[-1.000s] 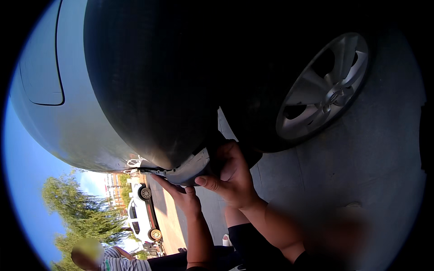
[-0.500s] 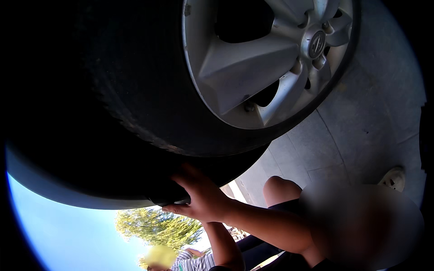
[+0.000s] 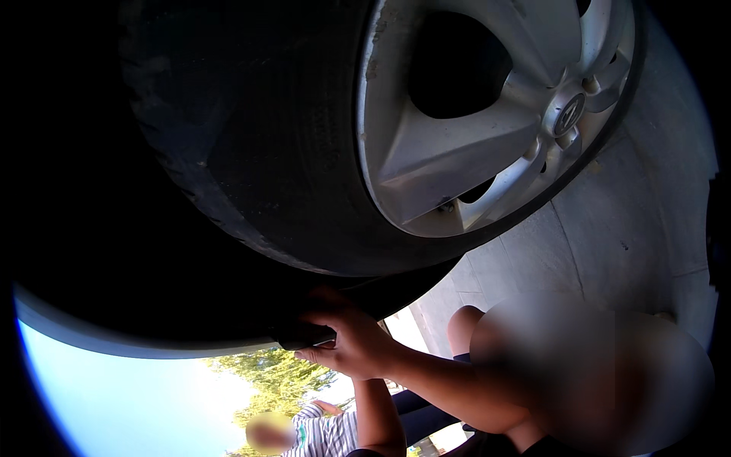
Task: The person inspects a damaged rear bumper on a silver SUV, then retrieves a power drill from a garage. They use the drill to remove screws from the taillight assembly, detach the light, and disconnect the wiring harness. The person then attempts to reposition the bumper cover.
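Note:
A car tyre [image 3: 251, 160] with a silver alloy wheel [image 3: 457, 141] fills the upper part of the view. Below it curves the dark wheel arch, its grey outer rim [image 3: 164, 347] showing against the sky. My right hand [image 3: 352, 335] is closed round the dark wheel-arch edge [image 3: 301, 335], thumb on the outside and fingers reaching into the shadow behind. Those fingertips are hard to make out. My left forearm [image 3: 378, 415] rises from the lower edge behind the right wrist; its hand is hidden there.
Grey paving [image 3: 533, 251] lies to the right of the wheel. A bent knee [image 3: 463, 327] is near the right forearm. Beyond the hands stands a person in a striped shirt [image 3: 335, 430], seen sideways, before a leafy tree [image 3: 282, 381]. A blurred patch covers the lower right.
The view has shifted, so the wheel sits farther right and slightly lower. My right hand keeps its hold on the arch edge, and the striped-shirt person shows more fully.

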Demonstrator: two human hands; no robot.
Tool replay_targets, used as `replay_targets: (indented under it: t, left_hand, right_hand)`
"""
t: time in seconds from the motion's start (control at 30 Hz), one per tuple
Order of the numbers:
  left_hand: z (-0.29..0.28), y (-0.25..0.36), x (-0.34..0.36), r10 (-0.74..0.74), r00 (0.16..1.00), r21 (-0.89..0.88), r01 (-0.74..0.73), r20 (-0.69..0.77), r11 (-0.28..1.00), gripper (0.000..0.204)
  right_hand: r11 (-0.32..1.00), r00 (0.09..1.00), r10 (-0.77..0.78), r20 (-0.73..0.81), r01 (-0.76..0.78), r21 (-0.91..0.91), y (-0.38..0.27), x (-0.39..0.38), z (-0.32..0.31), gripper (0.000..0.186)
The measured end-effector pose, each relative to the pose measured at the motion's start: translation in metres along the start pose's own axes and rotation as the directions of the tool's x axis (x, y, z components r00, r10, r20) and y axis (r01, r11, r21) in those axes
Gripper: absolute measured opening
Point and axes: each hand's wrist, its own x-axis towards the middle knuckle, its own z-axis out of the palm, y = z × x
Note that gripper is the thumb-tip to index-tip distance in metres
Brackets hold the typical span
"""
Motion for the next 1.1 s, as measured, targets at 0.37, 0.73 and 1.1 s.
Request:
replay_targets:
  t: [0.37, 0.73, 1.1]
  left_hand:
    - [0.0, 0.0, -0.001, -0.063, 0.998, -0.014, 0.063, -0.013, 0.998, 0.119]
    - [0.0, -0.009, 0.001, -0.108, 0.994, -0.087, 0.107, -0.012, 0.99, 0.117]
    - [0.001, -0.014, 0.0, -0.095, 0.995, -0.081, 0.094, -0.006, 0.992, 0.115]
  right_hand:
    - [0.998, 0.998, -0.013, -0.062, 0.009, -0.069, -0.002, 0.002, -0.001, 0.045]
    - [0.983, 0.979, 0.182, 0.097, -0.184, 0.016, -0.008, 0.006, -0.012, 0.044]
    - [0.965, 0.92, 0.233, 0.314, -0.26, 0.045, 0.001, 0.018, -0.032, 0.066]
